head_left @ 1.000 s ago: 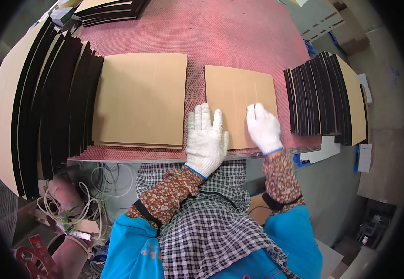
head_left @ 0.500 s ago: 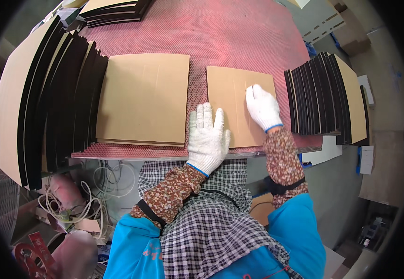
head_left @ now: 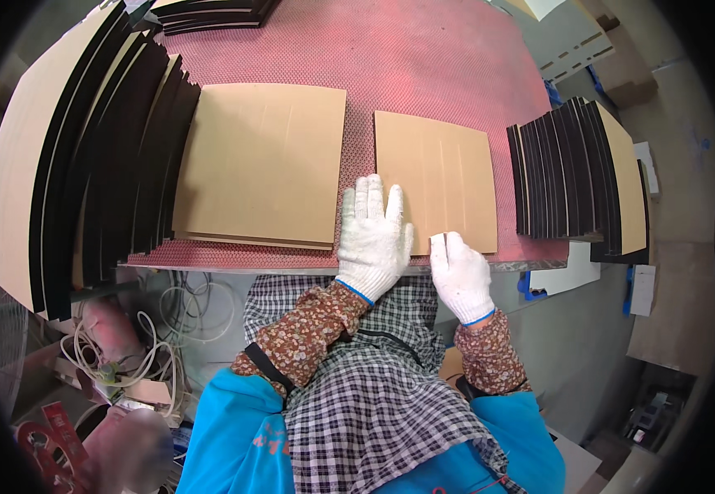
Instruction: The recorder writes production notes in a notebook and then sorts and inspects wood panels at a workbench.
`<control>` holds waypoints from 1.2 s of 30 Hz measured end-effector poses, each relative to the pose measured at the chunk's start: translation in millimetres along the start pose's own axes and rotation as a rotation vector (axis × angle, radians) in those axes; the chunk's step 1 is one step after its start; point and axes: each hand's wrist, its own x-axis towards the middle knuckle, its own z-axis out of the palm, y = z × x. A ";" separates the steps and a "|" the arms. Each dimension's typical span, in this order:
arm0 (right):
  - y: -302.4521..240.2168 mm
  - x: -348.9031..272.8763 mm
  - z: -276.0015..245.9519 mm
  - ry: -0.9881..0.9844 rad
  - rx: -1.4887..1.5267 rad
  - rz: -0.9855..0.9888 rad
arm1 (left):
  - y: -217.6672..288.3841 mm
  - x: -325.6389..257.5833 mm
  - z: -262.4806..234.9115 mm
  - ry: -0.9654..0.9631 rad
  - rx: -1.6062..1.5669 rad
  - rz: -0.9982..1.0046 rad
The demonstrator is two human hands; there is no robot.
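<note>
A tan flat board (head_left: 440,165) with faint lengthwise lines lies on the red textured tabletop. My left hand (head_left: 372,235), in a white knit glove, rests open at the board's left edge, fingers stretched out and held together. My right hand (head_left: 462,276), gloved alike, is closed in a pinch at the board's near edge. Something small and dark shows at its fingertips, too little of it to name. Left of my left hand lies a larger tan board (head_left: 263,165), with at least one more beneath it.
A tall stack of dark-edged boards (head_left: 86,165) stands at the left, and another stack (head_left: 572,177) at the right. More boards (head_left: 213,15) lie at the far left. Pale hoses (head_left: 156,350) hang below the red table (head_left: 423,58).
My right hand has drawn down the board toward me, from its upper middle to its near edge, still pinched. My left hand keeps its place on the board's left edge.
</note>
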 end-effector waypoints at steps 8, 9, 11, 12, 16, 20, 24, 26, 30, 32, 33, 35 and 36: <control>1.8 44.3 13.6 0.054 -0.119 -0.177 | -0.1 0.1 -1.5 -0.025 -0.005 -0.018; 1.5 57.3 15.3 0.097 -0.125 -0.216 | -0.3 -0.6 -3.3 -0.027 -0.004 -0.022; 9.5 88.7 19.6 0.094 -0.137 -0.174 | 1.8 1.7 -3.5 -0.043 -0.030 -0.014; 11.5 105.9 22.1 0.102 -0.099 -0.137 | 0.9 0.8 -3.4 -0.045 -0.025 -0.015; 27.5 168.7 31.6 0.173 -0.058 -0.135 | 2.2 1.5 -0.2 -0.044 -0.020 -0.009; 28.0 184.5 31.4 0.180 -0.106 -0.220 | 2.0 1.3 -2.2 -0.048 -0.003 -0.015; 14.5 173.6 19.7 0.182 0.055 -0.150 | -0.7 0.2 -0.5 -0.044 -0.003 -0.027; 24.2 165.0 21.8 0.195 0.035 -0.188 | 0.2 0.1 2.0 -0.020 -0.026 -0.007; 13.7 107.5 13.2 0.056 -0.043 -0.188 | -1.6 -0.5 0.9 -0.027 -0.010 -0.010; 9.4 72.1 4.7 0.021 0.005 -0.118 | 1.5 1.1 -1.4 -0.001 -0.005 -0.002; 11.5 59.6 6.7 0.000 -0.009 -0.146 | 1.6 0.4 -0.6 -0.002 -0.003 0.000; 13.4 40.0 6.9 -0.014 -0.024 -0.176 | 0.8 -0.2 2.8 0.015 0.002 -0.002; 13.5 31.8 3.6 -0.059 -0.023 -0.133 | 2.2 0.5 1.9 0.021 0.003 0.004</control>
